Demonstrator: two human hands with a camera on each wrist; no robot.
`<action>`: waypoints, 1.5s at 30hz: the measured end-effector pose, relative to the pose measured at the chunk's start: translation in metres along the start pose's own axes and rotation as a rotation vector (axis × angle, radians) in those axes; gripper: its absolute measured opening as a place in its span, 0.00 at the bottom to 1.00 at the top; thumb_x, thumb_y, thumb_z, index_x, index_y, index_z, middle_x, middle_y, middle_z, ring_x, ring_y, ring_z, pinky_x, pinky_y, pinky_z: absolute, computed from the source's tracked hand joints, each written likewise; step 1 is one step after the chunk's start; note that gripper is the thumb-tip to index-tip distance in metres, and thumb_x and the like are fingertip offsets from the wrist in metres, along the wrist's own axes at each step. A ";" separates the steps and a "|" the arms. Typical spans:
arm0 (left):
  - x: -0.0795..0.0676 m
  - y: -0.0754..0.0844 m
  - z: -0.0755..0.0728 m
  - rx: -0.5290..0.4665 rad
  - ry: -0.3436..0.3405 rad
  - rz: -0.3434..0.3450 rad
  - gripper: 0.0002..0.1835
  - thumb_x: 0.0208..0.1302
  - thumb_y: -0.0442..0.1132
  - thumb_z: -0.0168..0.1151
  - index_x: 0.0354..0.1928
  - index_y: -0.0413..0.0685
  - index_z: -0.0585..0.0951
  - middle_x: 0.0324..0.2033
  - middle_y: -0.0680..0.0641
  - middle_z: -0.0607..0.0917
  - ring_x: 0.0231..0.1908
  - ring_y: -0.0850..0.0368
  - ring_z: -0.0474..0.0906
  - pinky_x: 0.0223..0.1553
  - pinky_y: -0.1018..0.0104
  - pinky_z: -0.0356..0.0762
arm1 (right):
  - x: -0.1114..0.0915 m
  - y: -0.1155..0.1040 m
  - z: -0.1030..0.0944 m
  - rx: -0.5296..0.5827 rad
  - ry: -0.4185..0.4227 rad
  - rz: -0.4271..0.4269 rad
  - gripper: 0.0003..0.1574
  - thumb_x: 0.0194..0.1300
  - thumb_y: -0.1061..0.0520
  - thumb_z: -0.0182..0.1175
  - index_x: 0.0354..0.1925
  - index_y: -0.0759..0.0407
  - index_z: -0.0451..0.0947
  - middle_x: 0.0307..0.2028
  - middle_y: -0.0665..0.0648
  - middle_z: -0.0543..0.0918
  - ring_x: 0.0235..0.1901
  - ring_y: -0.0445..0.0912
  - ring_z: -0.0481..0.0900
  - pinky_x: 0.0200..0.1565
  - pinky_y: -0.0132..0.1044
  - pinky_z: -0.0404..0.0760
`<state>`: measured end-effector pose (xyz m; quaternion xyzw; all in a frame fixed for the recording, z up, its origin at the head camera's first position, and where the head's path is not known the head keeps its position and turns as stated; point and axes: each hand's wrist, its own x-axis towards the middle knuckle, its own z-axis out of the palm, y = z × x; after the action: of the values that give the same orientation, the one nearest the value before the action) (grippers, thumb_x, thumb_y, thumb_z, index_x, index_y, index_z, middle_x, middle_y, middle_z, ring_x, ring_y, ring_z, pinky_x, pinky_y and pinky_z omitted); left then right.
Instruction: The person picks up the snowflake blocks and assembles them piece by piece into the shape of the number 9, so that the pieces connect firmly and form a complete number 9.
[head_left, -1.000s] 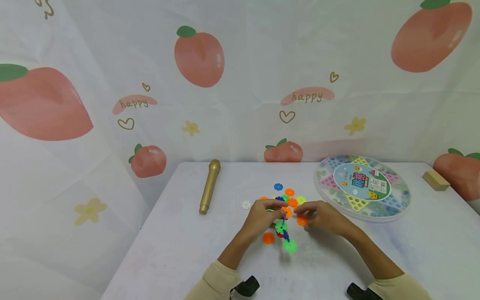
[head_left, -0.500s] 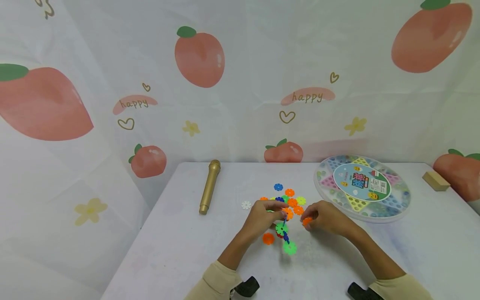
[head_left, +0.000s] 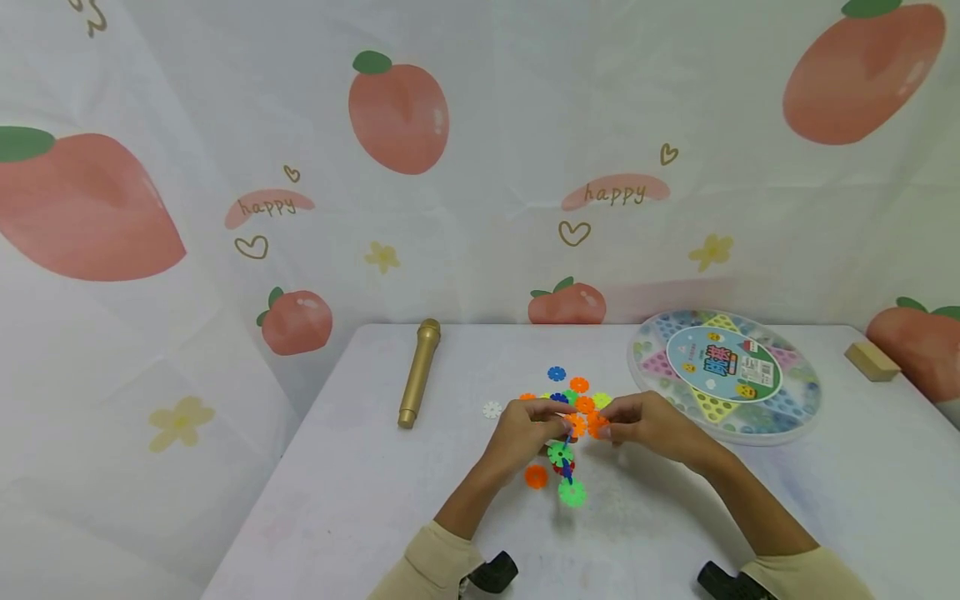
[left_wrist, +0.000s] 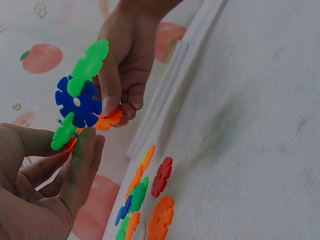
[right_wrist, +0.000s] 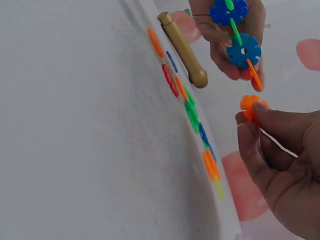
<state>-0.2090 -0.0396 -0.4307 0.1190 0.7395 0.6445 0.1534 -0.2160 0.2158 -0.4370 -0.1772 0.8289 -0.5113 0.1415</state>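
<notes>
Orange disc [right_wrist: 247, 104] is pinched by the right hand [head_left: 651, 427].

We see soft, fairly even light in the head view, with diffuse shadows beneath the person's bare right hand [head_left: 652, 427] and the lowest bright-green notched plastic disc [head_left: 572, 493], suggesting light from above. Wide-angle distortion stretches the large coral-pink printed peach [head_left: 90, 208] near the left edge. Both wrist views look dimmer and greyer to us; in the left one, a blurred diagonal shadow crosses the white tabletop [left_wrist: 270, 150]. In the right one, we find the white peach-printed backdrop [right_wrist: 290, 20] soft and slightly out of focus.
</notes>
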 end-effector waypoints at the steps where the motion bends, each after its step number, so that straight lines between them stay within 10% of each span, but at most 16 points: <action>1: 0.000 0.000 0.000 -0.003 -0.002 0.002 0.13 0.73 0.38 0.65 0.54 0.40 0.89 0.36 0.48 0.92 0.38 0.56 0.91 0.37 0.68 0.87 | 0.000 -0.001 0.000 0.013 -0.002 0.001 0.14 0.74 0.54 0.67 0.50 0.62 0.88 0.41 0.63 0.90 0.38 0.52 0.86 0.46 0.38 0.88; 45: -0.002 0.002 0.007 -0.085 0.032 -0.036 0.09 0.70 0.33 0.69 0.48 0.39 0.92 0.38 0.45 0.93 0.36 0.51 0.93 0.33 0.65 0.89 | -0.006 -0.013 0.010 0.002 0.124 -0.129 0.09 0.70 0.58 0.70 0.42 0.61 0.93 0.34 0.64 0.91 0.30 0.59 0.84 0.34 0.39 0.87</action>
<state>-0.2048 -0.0338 -0.4299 0.0887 0.7160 0.6742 0.1578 -0.2046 0.2050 -0.4298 -0.1983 0.8225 -0.5300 0.0569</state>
